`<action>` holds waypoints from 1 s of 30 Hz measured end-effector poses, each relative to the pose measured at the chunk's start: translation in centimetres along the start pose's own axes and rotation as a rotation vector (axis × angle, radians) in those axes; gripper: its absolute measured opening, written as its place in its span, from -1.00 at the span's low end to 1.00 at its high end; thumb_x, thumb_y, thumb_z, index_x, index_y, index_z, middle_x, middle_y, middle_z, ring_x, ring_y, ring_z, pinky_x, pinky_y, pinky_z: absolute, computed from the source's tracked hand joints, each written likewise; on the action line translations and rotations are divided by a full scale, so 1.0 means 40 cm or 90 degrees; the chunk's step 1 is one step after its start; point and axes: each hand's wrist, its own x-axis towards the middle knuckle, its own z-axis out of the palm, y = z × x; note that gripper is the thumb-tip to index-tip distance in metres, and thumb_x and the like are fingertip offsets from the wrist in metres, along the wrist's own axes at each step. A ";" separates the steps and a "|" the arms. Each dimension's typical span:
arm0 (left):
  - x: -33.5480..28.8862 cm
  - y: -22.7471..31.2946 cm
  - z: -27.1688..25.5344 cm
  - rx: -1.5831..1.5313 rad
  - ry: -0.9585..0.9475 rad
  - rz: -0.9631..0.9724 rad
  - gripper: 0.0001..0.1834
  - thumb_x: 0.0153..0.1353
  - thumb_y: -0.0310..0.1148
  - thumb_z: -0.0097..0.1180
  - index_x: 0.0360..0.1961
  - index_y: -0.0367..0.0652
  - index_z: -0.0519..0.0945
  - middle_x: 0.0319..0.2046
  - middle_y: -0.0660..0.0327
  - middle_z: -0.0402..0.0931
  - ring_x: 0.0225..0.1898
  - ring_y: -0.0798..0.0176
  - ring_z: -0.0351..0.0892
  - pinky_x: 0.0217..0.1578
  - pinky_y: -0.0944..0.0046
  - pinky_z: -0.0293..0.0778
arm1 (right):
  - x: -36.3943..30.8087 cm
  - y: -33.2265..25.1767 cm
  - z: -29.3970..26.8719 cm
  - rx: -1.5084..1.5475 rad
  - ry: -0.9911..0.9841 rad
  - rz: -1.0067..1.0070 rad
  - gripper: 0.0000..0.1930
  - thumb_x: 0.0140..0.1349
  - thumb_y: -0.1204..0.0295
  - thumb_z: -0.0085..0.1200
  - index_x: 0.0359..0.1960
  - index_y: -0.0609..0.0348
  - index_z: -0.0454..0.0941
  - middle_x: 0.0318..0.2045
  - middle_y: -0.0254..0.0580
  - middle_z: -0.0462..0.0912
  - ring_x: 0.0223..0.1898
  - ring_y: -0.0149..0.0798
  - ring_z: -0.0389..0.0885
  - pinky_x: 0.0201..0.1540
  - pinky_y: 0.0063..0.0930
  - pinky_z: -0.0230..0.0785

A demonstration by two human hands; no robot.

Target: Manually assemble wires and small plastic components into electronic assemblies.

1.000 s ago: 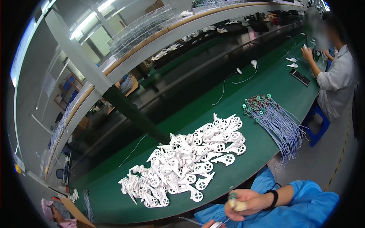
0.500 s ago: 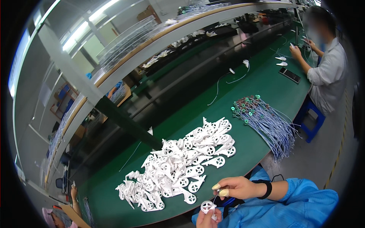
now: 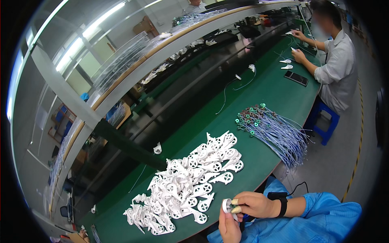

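Near the table's front edge, my left hand [image 3: 229, 227] is closed on a white plastic housing [image 3: 225, 205] with a round end, turned edge-on. Yellow finger covers are on the thumb and forefinger of my right hand [image 3: 256, 204]. Those two fingers are pinched at the housing's open side, on a small dark green piece [image 3: 232, 206] like the wire ends in the bundle; my fingers partly hide it. Left of my hands lies a heap of white plastic housings [image 3: 178, 188], each with a spoked round end and a narrow arm.
A bundle of pale blue wires [image 3: 277, 135] with green and brown ends overhangs the table's front edge. A dark post [image 3: 125, 141] rises behind the heap. Farther right are a phone [image 3: 296, 78], a blue stool [image 3: 324, 121] and a seated co-worker [image 3: 338, 56] holding white parts.
My right hand has come down to the housing, closing the gap between my hands. The housing has turned from face-on to edge-on. The whole view has shifted slightly.
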 end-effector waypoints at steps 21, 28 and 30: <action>0.017 0.001 0.009 0.066 0.034 0.044 -0.61 0.45 -0.27 -0.27 0.17 -0.29 0.30 -0.51 0.42 0.29 -0.55 0.56 0.20 -0.57 0.58 0.12 | 0.025 0.018 0.027 0.053 -0.027 0.023 -0.74 0.16 0.64 0.11 -0.10 0.27 0.48 -0.27 -0.08 0.58 -0.30 -0.20 0.61 -0.27 -0.41 0.49; 0.018 -0.034 -0.020 0.093 0.073 0.024 -0.59 0.45 -0.27 -0.24 0.21 -0.28 0.26 -0.40 0.38 0.35 -0.49 0.55 0.25 -0.50 0.59 0.22 | 0.040 0.038 0.045 -0.069 -0.039 -0.096 -0.75 0.12 0.65 0.05 -0.13 0.35 0.45 -0.23 -0.01 0.55 -0.25 -0.01 0.56 -0.23 -0.31 0.45; 0.023 -0.042 -0.020 0.117 0.083 0.036 -0.56 0.45 -0.26 -0.24 0.23 -0.29 0.23 -0.34 0.36 0.38 -0.44 0.53 0.29 -0.45 0.57 0.24 | 0.032 0.037 0.055 -0.077 -0.048 -0.087 -0.75 0.13 0.64 0.05 -0.12 0.38 0.45 -0.18 -0.02 0.55 -0.20 -0.03 0.56 -0.18 -0.33 0.45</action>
